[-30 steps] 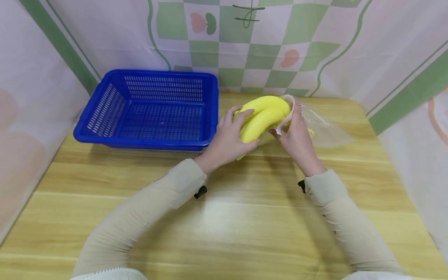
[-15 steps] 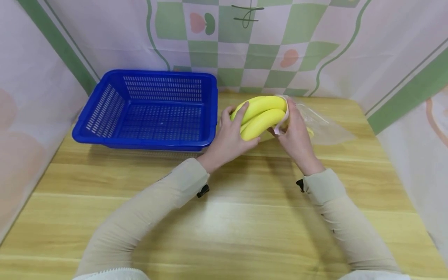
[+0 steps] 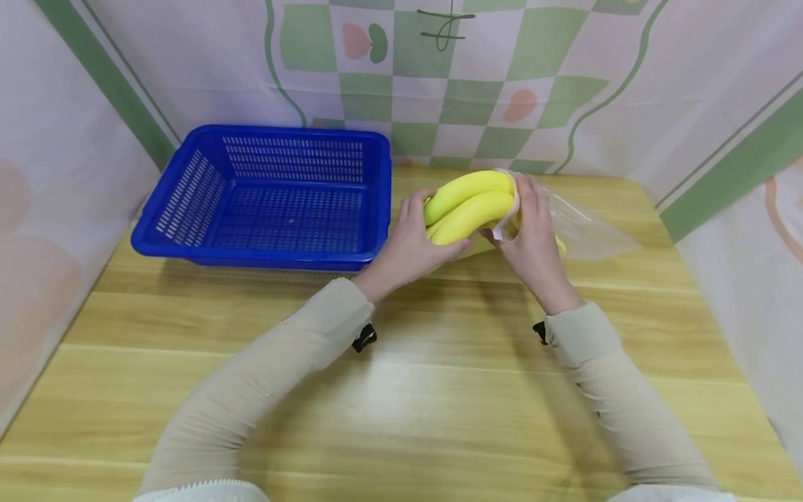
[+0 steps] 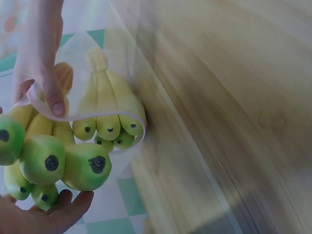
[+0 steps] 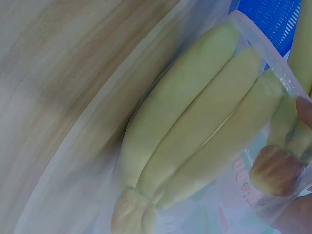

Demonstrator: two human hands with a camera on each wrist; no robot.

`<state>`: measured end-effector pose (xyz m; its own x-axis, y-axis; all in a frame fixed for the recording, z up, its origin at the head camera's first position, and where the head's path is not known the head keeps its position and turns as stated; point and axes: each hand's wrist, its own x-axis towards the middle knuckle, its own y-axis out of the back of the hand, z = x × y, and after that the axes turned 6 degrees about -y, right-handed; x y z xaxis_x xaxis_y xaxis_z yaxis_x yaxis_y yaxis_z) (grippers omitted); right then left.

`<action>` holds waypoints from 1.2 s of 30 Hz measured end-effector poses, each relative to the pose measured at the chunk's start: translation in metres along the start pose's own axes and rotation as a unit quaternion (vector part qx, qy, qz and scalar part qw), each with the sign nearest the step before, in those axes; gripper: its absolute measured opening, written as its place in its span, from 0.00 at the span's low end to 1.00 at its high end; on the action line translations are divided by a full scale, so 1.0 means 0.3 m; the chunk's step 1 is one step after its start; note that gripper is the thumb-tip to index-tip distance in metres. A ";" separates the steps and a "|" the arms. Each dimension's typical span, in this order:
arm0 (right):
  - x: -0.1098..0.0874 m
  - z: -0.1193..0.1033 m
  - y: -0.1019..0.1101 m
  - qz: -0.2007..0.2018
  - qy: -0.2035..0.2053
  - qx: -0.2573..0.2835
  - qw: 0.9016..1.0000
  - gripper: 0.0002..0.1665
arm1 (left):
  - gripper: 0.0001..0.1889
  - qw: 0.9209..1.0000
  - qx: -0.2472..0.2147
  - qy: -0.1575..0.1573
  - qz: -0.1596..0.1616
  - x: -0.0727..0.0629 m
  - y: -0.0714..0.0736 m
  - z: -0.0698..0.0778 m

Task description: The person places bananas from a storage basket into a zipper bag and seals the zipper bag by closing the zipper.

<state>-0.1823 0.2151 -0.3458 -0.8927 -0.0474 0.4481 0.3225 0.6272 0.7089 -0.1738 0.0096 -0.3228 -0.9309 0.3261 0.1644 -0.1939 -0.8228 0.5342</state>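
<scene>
My left hand (image 3: pixel 410 240) grips the tip ends of a yellow banana bunch (image 3: pixel 475 203), thumb in front and fingers behind. In the left wrist view its greenish tips point toward the camera. My right hand (image 3: pixel 533 240) pinches the pink-rimmed mouth of a clear plastic bag (image 3: pixel 592 226). The first bunch's brown stem end (image 5: pixel 277 169) lies at that mouth, partly covered by bag and fingers. Inside the bag is a second banana bunch (image 5: pixel 195 126), its tips facing the opening in the left wrist view.
A blue plastic basket (image 3: pixel 291 258) with slotted walls stands at the back left of the wooden table (image 3: pixel 401 411), just left of my left hand. Behind the table hangs a green-and-white checked curtain (image 3: pixel 470 90). Similar fabric encloses both sides.
My left hand's fingers have drawn back from the top of the bananas toward their tips, baring a green end. The right hand and bag have barely moved.
</scene>
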 end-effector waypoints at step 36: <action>0.011 -0.027 -0.020 0.021 0.022 -0.035 0.999 0.47 | 0.49 0.998 0.034 0.024 -0.048 0.076 -0.027 -0.008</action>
<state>-0.1847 0.2049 -0.3441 -0.8640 -0.0573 0.5002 0.3815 0.5739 0.7247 -0.1942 0.0227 -0.3254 -0.9231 0.3779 0.0715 -0.2626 -0.7551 0.6007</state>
